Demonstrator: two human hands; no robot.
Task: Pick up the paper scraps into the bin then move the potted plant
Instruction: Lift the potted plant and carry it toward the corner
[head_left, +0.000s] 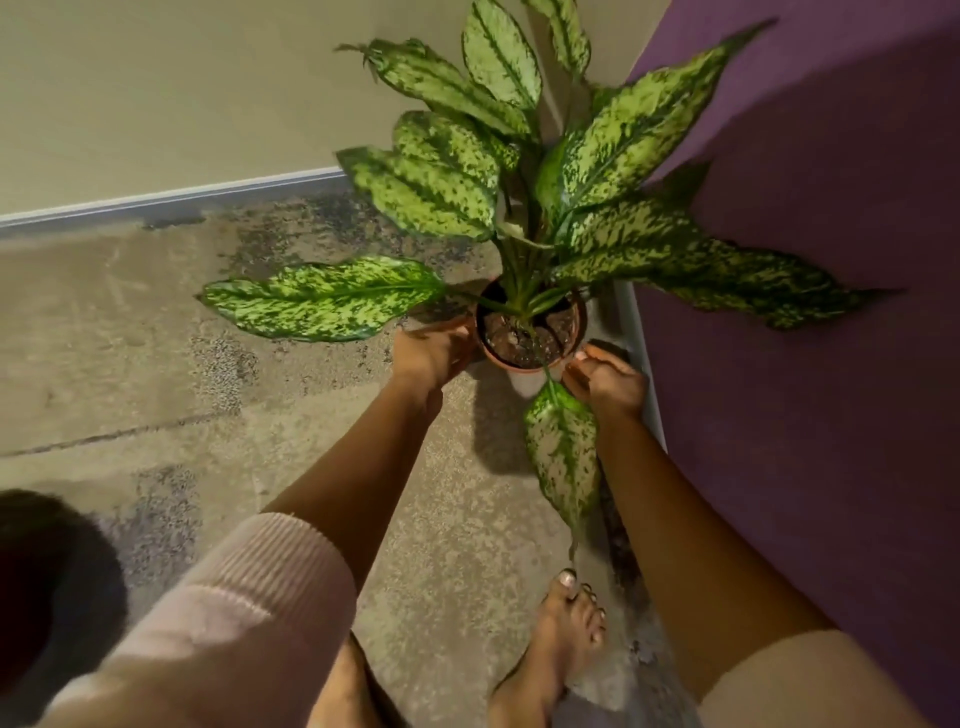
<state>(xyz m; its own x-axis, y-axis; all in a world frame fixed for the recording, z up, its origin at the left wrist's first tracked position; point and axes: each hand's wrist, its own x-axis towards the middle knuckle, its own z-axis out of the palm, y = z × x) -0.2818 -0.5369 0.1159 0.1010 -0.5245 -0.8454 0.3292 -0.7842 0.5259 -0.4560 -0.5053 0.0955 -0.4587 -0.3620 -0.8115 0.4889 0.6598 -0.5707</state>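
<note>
A potted plant with large speckled green-and-cream leaves grows from a terracotta pot filled with dark soil. The pot is in the corner where the beige wall meets the purple wall. My left hand grips the pot's left side, fingers curled round the rim. On the pot's right side, my right hand holds the rim, with one drooping leaf hanging in front of my wrist. Whether the pot rests on the floor or is lifted, I cannot tell. No paper scraps and no bin are in view.
The floor is worn, stained concrete. A beige wall with a grey baseboard runs along the back, and a purple wall stands close on the right. My bare foot is just behind the pot.
</note>
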